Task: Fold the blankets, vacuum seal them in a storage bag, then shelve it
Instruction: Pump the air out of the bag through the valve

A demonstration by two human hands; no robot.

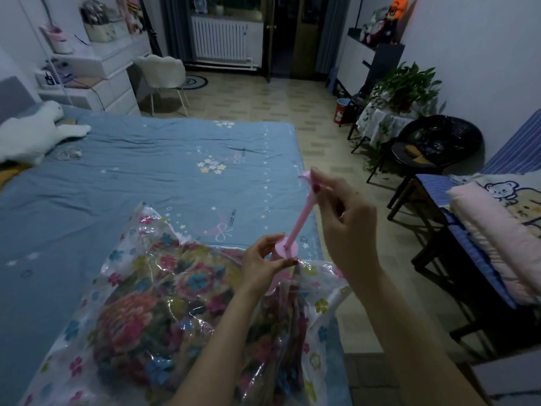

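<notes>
A clear storage bag (123,250) printed with small flowers lies on the near part of the bed. Inside it is a folded blanket (146,323) with big pink and blue flowers. A pink hand pump (301,221) stands tilted on the bag's right part. My left hand (263,265) grips the pump's barrel just under its round top. My right hand (342,212) holds the handle at the end of the pulled-out rod. The pump's foot is hidden behind my left hand and the bag's folds.
The bed (146,177) has a blue sheet and a white plush toy (32,133) at its far left. To the right stands a bench with folded pink bedding (503,230), then a black chair (433,148) and a plant (407,86). Tiled floor runs between.
</notes>
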